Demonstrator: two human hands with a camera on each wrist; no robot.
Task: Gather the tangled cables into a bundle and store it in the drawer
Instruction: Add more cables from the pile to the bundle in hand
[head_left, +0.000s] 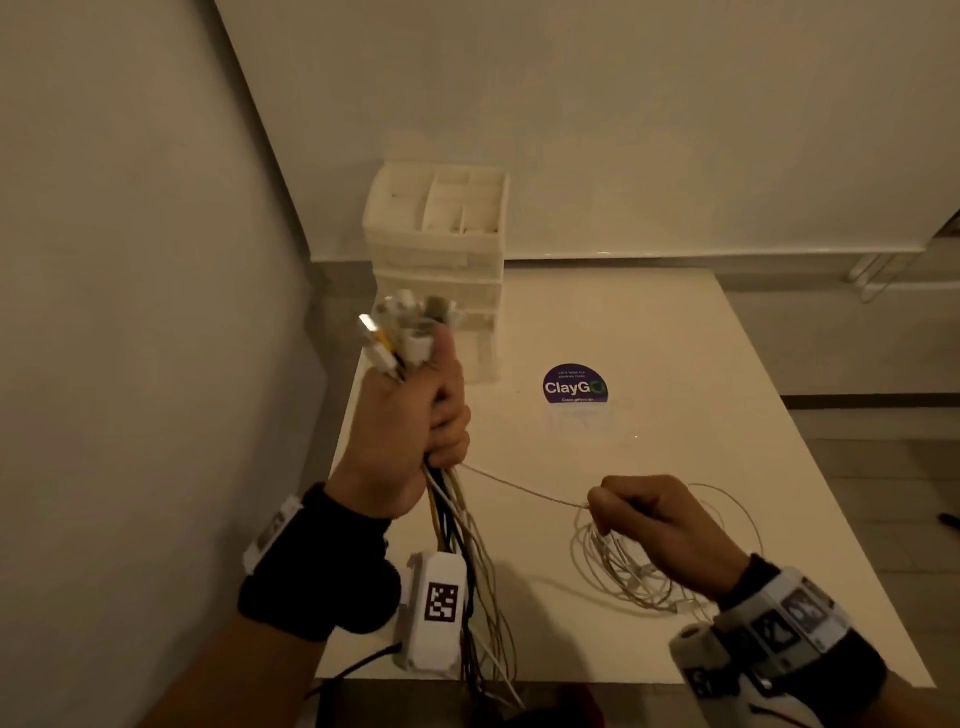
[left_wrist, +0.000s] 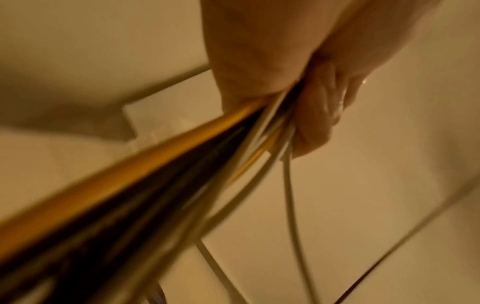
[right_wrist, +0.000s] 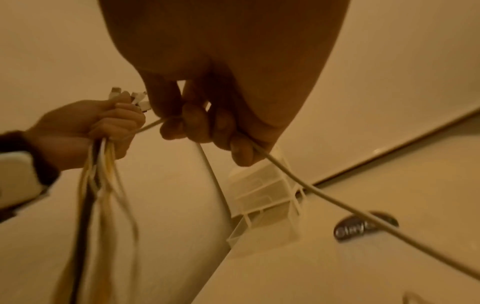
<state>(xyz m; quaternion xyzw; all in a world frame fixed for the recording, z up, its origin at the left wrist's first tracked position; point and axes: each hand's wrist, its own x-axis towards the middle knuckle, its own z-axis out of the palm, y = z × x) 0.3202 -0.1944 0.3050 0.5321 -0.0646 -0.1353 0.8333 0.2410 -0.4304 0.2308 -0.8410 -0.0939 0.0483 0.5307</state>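
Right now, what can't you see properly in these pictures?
- Drawers of the white organizer: open or closed is unclear in the head view; too pale.
- Cable bundle: smeared by blur in the left wrist view.
- Bundle's lower ends: cut off by the head view's bottom edge.
- Sticker small print: too tiny.

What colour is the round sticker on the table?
Dark blue-purple, with white "ClayGo" lettering; the sticker shows best in the head view.
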